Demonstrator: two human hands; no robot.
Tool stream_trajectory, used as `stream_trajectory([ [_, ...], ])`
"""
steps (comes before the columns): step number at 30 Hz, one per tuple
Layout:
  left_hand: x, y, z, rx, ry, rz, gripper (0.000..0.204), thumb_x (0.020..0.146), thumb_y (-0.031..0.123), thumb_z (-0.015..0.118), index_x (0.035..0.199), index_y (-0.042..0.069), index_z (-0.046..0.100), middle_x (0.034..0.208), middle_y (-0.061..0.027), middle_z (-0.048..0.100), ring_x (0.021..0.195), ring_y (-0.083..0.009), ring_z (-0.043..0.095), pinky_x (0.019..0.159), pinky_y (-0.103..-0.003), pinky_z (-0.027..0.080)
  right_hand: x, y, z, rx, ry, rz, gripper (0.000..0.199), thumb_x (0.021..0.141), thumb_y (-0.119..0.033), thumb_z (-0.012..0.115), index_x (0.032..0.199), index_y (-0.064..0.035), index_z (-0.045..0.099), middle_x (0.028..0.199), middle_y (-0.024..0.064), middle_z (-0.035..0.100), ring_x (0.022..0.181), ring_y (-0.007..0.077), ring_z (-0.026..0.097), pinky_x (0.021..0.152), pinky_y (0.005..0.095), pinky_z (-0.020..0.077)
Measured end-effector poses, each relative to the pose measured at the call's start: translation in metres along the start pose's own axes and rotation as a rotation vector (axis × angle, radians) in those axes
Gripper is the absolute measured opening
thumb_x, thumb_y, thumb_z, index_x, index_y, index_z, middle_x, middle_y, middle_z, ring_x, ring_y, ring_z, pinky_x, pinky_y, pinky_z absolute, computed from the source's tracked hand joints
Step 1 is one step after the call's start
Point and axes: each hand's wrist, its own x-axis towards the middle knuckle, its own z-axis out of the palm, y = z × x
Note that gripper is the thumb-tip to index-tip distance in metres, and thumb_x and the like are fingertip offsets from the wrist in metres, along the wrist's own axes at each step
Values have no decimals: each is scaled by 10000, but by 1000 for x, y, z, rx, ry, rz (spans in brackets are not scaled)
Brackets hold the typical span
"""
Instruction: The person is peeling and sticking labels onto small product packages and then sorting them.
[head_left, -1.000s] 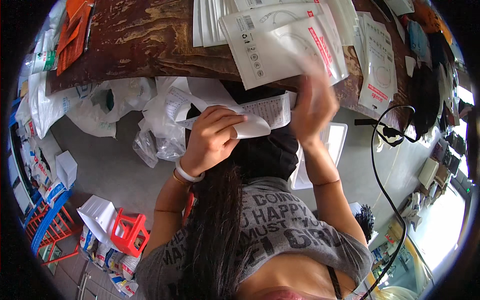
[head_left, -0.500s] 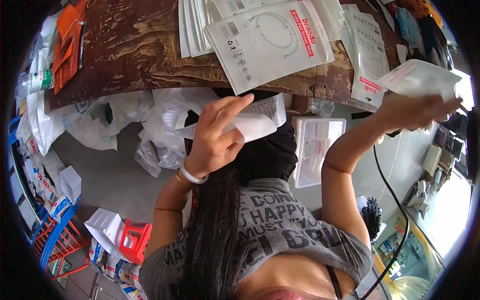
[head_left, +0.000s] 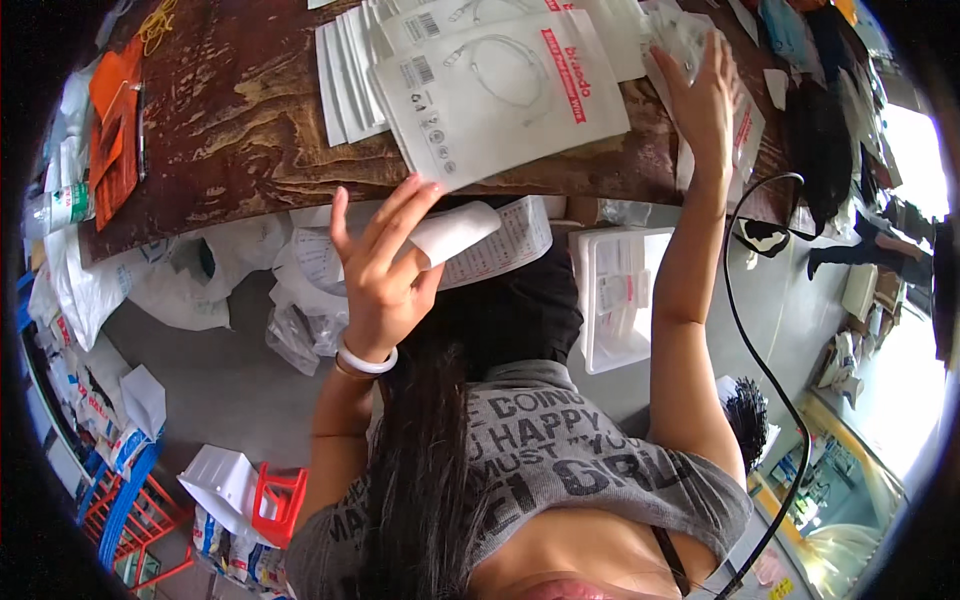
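Note:
My left hand (head_left: 380,285) is raised at the table's front edge, holding a curled strip of printed white labels (head_left: 510,243) between thumb and fingers. Its fingertips reach the lower corner of the top white pouch (head_left: 500,100), which bears a coiled-cable drawing and a red band. More such pouches lie fanned beneath it. At the right, my right hand (head_left: 708,110) rests over another pile of pouches (head_left: 745,140), thumb and fingers apart. Crinkled clear plastic (head_left: 682,38) shows by its fingertips; part of it is hidden.
The worn brown wooden table (head_left: 230,130) carries an orange plastic piece (head_left: 115,150) at the left. Under its edge hang white plastic bags (head_left: 180,280). A white bin (head_left: 610,300) holding packets stands below. A black cable (head_left: 745,320) runs along my right arm.
My right hand has moved inward from the far right, bringing a whitish clear bag down onto the right pile. My left hand has shifted slightly left with the label strip.

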Motion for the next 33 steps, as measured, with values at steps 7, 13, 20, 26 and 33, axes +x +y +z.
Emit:
stream_trajectory([
  [7, 5, -3, 5, -51, -10, 52, 120, 724, -9, 772, 734, 66, 678, 1363, -63, 684, 1308, -233, 630, 1232, -621, 169, -66, -168, -25, 553, -272, -589, 776, 858, -336, 816, 1493, -15, 506, 1551, 198, 491, 1464, 355, 439, 1192, 508, 370],
  [13, -7, -12, -1, -51, 9, 18, 172, 696, -9, 744, 622, 40, 596, 1420, -114, 639, 1259, -206, 645, 1226, -610, 185, -88, -171, -30, 480, -493, -640, 776, 827, -365, 798, 1478, -39, 530, 1584, 155, 457, 1516, 317, 362, 1234, 511, 283],
  [20, 0, -12, 1, -38, -7, 50, 101, 716, 37, 783, 747, 60, 690, 1430, -85, 640, 1300, -219, 621, 1217, -557, 209, -100, -155, -36, 430, -405, -544, 682, 769, -104, 782, 1425, -170, 608, 1507, 125, 514, 1445, 337, 436, 1187, 607, 316],
  [26, 9, -1, 5, -64, -40, 105, 189, 697, 29, 748, 586, 68, 601, 1445, -67, 632, 1408, -237, 534, 1222, -586, 178, -109, -158, -40, 603, -414, -419, 493, 826, -97, 779, 1310, -90, 681, 1472, 138, 559, 1435, 329, 467, 1207, 592, 295],
  [33, 11, -3, 9, -13, -87, 115, 183, 706, 22, 731, 585, 66, 601, 1424, -48, 635, 1436, -240, 499, 1224, -627, 171, -121, -156, -27, 826, -221, -308, 202, 734, 0, 845, 875, -66, 716, 996, 54, 762, 1109, 235, 721, 1210, 554, 313],
])
